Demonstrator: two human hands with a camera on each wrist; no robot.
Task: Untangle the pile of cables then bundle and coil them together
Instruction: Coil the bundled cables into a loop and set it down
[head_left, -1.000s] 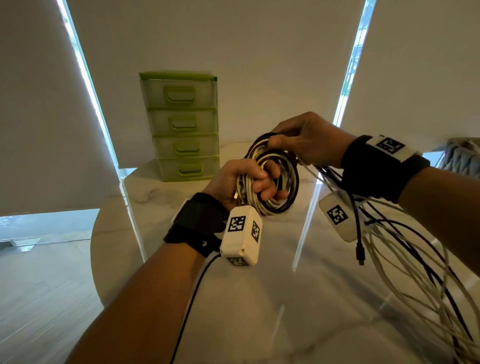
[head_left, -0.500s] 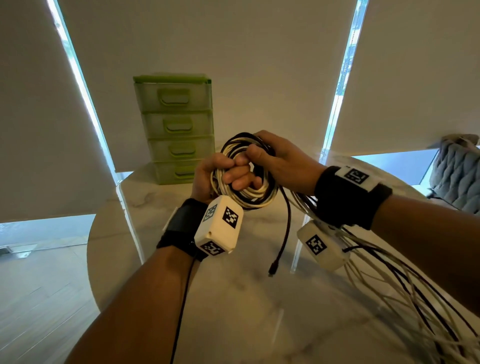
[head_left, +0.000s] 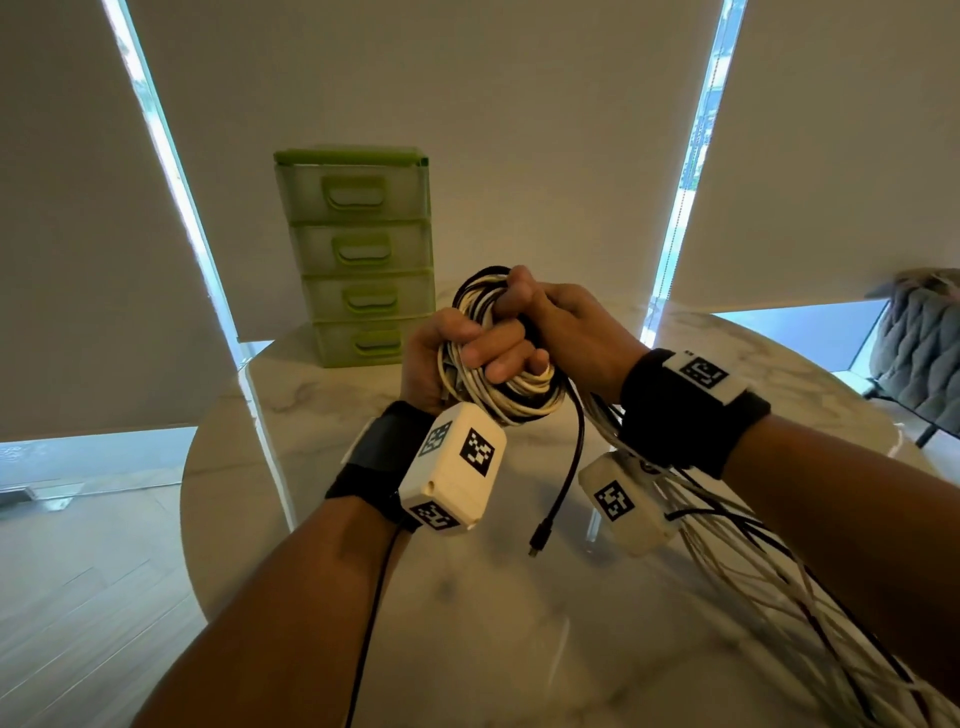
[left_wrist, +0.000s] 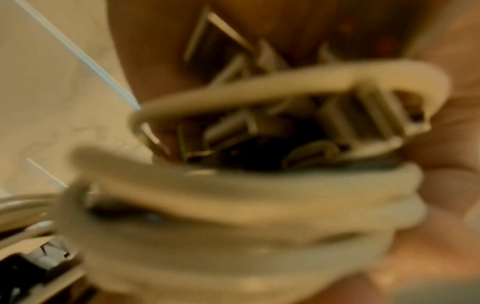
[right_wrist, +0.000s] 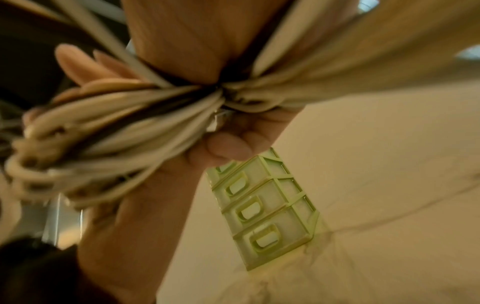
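Observation:
A coil of white and black cables (head_left: 511, 392) is held up over the marble table. My left hand (head_left: 467, 353) grips the coil from the left, fingers curled through its middle. At the coil's top my right hand (head_left: 540, 317) clutches the strands. One black cable end with a plug (head_left: 535, 543) dangles below the coil. Loose white and black cables (head_left: 769, 561) trail from under my right wrist to the lower right. The left wrist view shows the coil (left_wrist: 246, 205) blurred and very close, with several plugs inside. The right wrist view shows the bundle (right_wrist: 124, 123) pinched between both hands.
A green drawer unit with several drawers (head_left: 363, 260) stands at the back of the round marble table (head_left: 467, 623), just behind my hands, and shows again (right_wrist: 262, 207) in the right wrist view. A grey padded chair (head_left: 919, 343) stands off the table at the far right.
My right hand has come down and left onto the coil's top and closed there. The coil has tightened between both hands. The black plug end now hangs below the coil's middle.

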